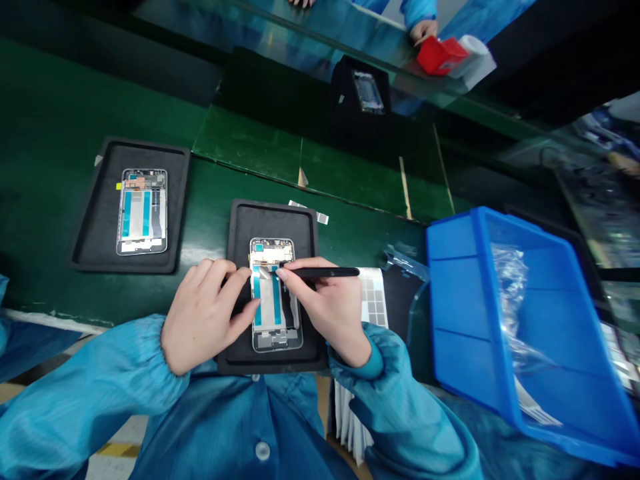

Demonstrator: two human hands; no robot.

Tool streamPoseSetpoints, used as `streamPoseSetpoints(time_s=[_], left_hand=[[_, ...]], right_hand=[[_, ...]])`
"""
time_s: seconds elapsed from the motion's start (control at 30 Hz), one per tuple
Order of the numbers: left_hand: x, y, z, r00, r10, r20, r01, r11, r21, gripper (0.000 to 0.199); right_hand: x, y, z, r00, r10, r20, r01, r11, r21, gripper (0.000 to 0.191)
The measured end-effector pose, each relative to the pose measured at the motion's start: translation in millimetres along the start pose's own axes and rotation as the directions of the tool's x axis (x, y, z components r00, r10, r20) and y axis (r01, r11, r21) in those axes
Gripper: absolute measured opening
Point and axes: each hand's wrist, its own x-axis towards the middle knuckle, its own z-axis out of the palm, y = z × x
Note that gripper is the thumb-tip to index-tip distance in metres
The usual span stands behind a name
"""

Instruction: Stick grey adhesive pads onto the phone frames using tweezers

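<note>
An opened phone (267,300) lies in a black tray (273,365) in front of me, with its circuit board and blue strips exposed. My left hand (210,310) rests at the phone's left edge, thumb and index finger apart and nothing gripped between them. Black tweezers (325,272) are held in my right hand (327,300) over the phone's right side. Their tip is near a shiny silver piece (265,272) below the board; whether it is pinched I cannot tell.
A second opened phone (143,213) lies in another black tray (90,247) at left. On the right stand a sticker sheet (374,297) and a blue bin (460,300) with clear plastic inside. Across the bench, a co-worker's hand (424,31) touches a red object (440,57).
</note>
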Motion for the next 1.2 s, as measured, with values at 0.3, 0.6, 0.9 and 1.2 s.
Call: streamPoseSetpoints(time_s=[0.3, 0.6, 0.9, 1.2], left_hand=[[1.0, 0.7, -2.4, 1.0, 0.001, 0.016, -0.001, 1.0, 0.012, 0.032], [10.1, -5.2, -8.5, 0.993, 0.078, 0.084, -0.078, 0.997, 0.001, 0.041], [17.4, -7.1, -10.5, 0.975, 0.146, 0.169, -0.16, 0.985, 0.071, 0.041], [20.8, -6.3, -10.4, 0.954, 0.226, 0.197, -0.247, 0.965, 0.092, 0.039]], right_hand=[[-0.1, -1.1, -0.1, 1.0, -0.004, 0.008, 0.005, 1.0, -0.023, 0.006], [-0.5, 0.0, -0.2, 1.0, -0.001, 0.018, 0.002, 1.0, -0.021, 0.008], [-0.5, 1.8, -0.1, 0.999, -0.035, 0.023, 0.036, 0.998, -0.054, 0.008], [-10.3, -1.7, -9.4, 0.995, 0.021, -0.102, -0.024, 1.0, -0.019, 0.007]])
